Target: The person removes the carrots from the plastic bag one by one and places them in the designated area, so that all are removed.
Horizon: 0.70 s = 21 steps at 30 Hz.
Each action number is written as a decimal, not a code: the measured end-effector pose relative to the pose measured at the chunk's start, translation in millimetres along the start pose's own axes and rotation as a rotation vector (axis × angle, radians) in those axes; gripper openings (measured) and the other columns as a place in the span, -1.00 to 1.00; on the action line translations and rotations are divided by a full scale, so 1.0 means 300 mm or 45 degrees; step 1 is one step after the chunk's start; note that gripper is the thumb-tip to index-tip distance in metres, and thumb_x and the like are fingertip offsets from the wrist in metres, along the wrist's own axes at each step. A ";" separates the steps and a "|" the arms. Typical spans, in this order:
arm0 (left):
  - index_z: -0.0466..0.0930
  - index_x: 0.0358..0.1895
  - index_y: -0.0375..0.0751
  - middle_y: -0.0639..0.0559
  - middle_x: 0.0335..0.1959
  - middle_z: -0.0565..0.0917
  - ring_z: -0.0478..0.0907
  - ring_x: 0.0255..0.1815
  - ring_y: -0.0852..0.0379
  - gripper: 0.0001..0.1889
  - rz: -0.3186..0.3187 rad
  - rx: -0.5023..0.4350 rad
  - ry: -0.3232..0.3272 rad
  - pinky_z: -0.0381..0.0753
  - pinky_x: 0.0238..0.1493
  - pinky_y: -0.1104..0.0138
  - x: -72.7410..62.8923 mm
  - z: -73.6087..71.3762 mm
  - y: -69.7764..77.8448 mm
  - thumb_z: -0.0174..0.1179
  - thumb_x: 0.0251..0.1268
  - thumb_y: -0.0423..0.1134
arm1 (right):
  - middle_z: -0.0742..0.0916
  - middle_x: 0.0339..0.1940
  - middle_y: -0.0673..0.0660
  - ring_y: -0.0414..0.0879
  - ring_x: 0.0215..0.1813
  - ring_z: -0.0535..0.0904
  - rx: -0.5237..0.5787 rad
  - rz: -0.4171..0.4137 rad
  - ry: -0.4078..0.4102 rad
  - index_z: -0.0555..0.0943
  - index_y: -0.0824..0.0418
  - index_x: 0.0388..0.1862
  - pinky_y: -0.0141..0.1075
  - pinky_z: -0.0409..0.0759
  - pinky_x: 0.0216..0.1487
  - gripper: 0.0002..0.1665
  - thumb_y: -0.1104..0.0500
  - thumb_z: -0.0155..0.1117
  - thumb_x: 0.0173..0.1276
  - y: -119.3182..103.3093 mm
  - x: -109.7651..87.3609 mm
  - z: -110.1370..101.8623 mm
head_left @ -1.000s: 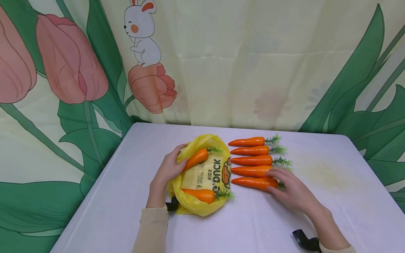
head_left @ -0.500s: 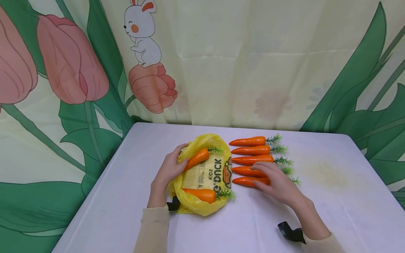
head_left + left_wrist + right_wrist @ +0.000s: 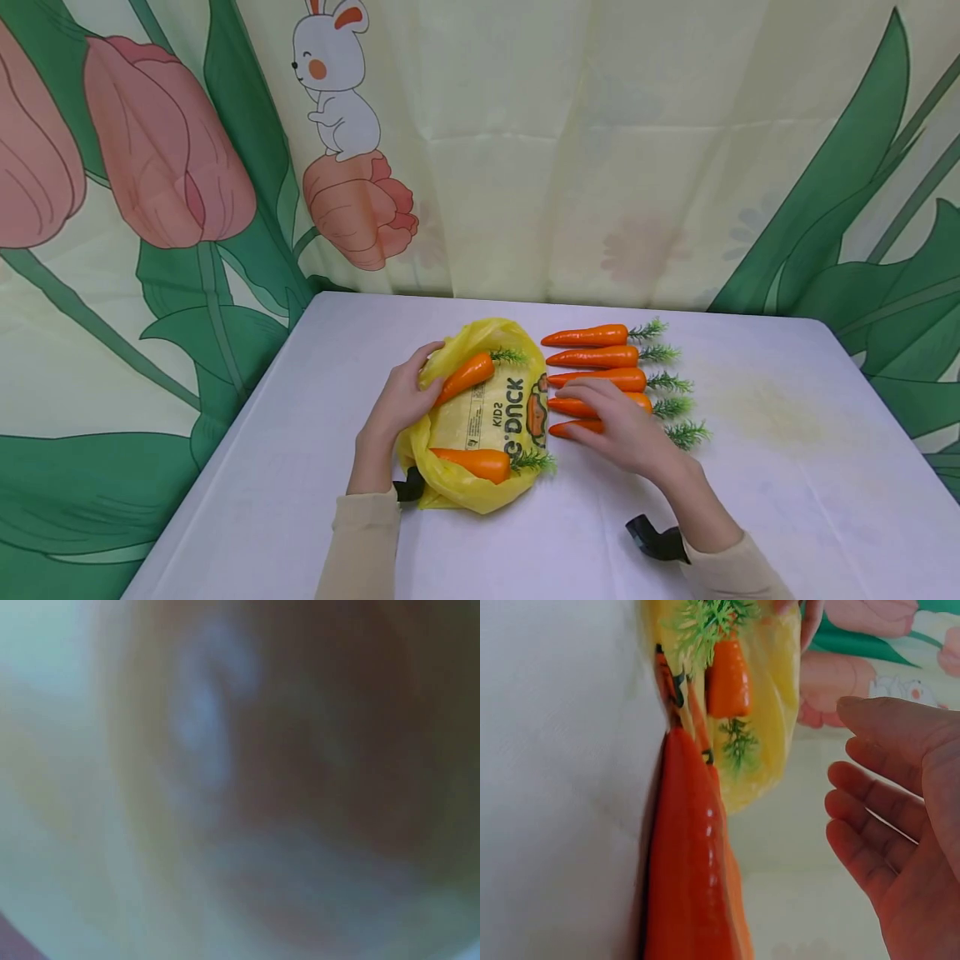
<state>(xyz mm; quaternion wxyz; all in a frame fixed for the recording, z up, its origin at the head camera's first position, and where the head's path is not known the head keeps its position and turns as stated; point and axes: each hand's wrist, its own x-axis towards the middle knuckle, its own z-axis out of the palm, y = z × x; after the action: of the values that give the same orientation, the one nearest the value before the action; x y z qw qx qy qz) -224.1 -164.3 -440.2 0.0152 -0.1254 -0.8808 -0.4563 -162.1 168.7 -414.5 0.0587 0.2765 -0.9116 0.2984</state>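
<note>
A yellow plastic bag (image 3: 453, 417) lies with its mouth spread wide, dark lettering showing inside. My left hand (image 3: 401, 396) grips its left rim. Near that hand one carrot (image 3: 468, 377) slants across the bag; another carrot (image 3: 472, 463) rests at the near rim, its leafy top (image 3: 532, 462) over the right side. Right of the bag, several orange carrots (image 3: 592, 336) lie in a row, tips toward it. My right hand (image 3: 618, 425) hovers over the nearest carrot (image 3: 694, 862), partly covering it and the one behind. Its fingers are relaxed and hold nothing.
White cloth covers the table (image 3: 787, 483). Behind it hangs a curtain (image 3: 510, 150) printed with tulips and a rabbit. Black wrist devices (image 3: 656, 540) sit on both wrists. In the left wrist view everything is a close blur.
My right hand has slid left along the near carrots, from their leafy ends toward their tips. The left hand stays on the bag's rim, and the carrots lie as before.
</note>
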 end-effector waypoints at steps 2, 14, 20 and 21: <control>0.34 0.49 -0.04 -0.18 0.14 0.62 0.60 -0.04 -0.06 -0.40 -0.002 -0.005 0.001 0.66 -0.03 0.06 0.000 0.000 -0.001 0.17 0.40 -0.30 | 0.62 0.25 0.14 0.10 0.31 0.47 0.006 -0.031 0.002 0.63 0.17 0.22 0.08 0.50 0.23 -0.48 0.20 0.50 0.28 -0.008 0.013 0.007; 0.34 0.49 -0.02 -0.16 0.14 0.62 0.60 -0.07 -0.05 -0.41 -0.031 -0.009 0.003 0.67 -0.04 0.09 -0.001 0.000 0.002 0.18 0.41 -0.28 | 0.63 0.20 0.14 0.08 0.26 0.51 0.039 -0.095 -0.032 0.64 0.21 0.16 0.03 0.53 0.22 -0.52 0.19 0.51 0.27 -0.059 0.071 0.054; 0.34 0.49 -0.03 -0.17 0.15 0.61 0.59 -0.05 -0.05 -0.41 -0.024 0.002 0.004 0.66 -0.02 0.07 0.000 0.001 0.002 0.18 0.41 -0.30 | 0.63 0.17 0.11 0.03 0.20 0.55 0.045 -0.121 -0.088 0.62 0.22 0.20 -0.02 0.56 0.18 -0.50 0.14 0.48 0.31 -0.089 0.099 0.089; 0.34 0.49 -0.03 -0.17 0.15 0.61 0.59 -0.05 -0.06 -0.41 -0.020 0.002 0.004 0.66 -0.02 0.07 0.000 0.001 0.002 0.18 0.41 -0.30 | 0.63 0.17 0.11 0.03 0.20 0.54 0.046 -0.115 -0.106 0.62 0.21 0.21 -0.03 0.56 0.19 -0.50 0.12 0.47 0.32 -0.093 0.102 0.096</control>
<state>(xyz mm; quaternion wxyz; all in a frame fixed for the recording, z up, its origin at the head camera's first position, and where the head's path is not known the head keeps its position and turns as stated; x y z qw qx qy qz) -223.9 -163.7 -439.9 0.0129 -0.1177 -0.8821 -0.4559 -171.1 119.0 -415.4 0.0289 0.3305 -0.8943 0.3002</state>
